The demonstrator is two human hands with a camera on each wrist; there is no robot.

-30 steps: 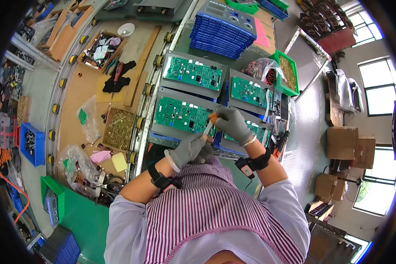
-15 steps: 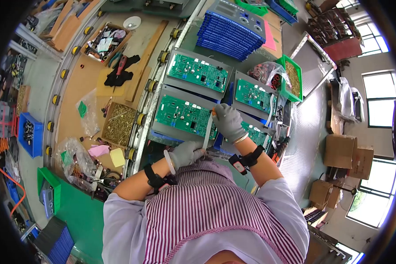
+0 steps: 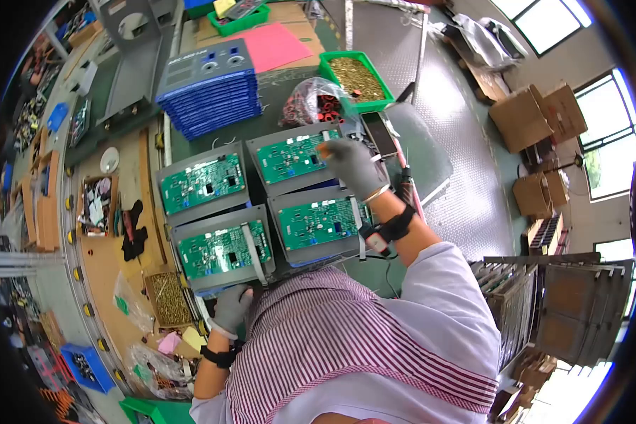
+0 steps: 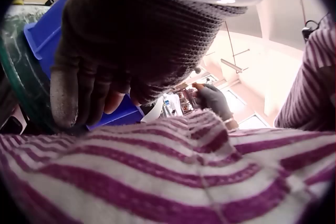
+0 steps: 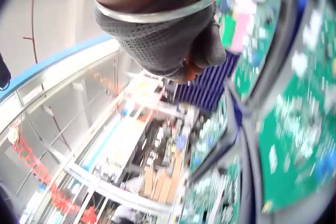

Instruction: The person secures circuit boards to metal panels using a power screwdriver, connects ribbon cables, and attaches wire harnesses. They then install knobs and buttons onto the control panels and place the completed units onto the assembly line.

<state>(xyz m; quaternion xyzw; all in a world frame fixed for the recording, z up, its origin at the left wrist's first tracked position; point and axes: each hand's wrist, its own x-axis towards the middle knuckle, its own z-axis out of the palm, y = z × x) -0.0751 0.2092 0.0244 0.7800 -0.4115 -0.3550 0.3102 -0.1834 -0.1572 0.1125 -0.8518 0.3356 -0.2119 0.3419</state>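
Several green circuit boards sit on grey panels in front of me. My right hand (image 3: 353, 166), in a grey glove with bare fingertips, is over the right end of the far-right board (image 3: 290, 157) with its fingers bent; I cannot tell whether they pinch anything. The white ribbon cable (image 3: 326, 134) at that end is partly hidden by it. Another ribbon cable (image 3: 253, 251) lies across the near-left board (image 3: 219, 254). Just below that board's front edge is my left hand (image 3: 233, 307), gloved, its fingers extended downward and nothing seen in them in the left wrist view.
A stack of blue-edged panels (image 3: 208, 95) stands behind the boards. Beyond my right hand are a bag of red-and-black parts (image 3: 311, 102) and a green bin (image 3: 357, 104) of brass-coloured pieces. A roller rail (image 3: 85, 307) runs along the left.
The ribbon cable once stretched between both hands now lies on the near-left board. My right hand has moved to the far-right board, my left hand has drawn left, and the head view has turned right.
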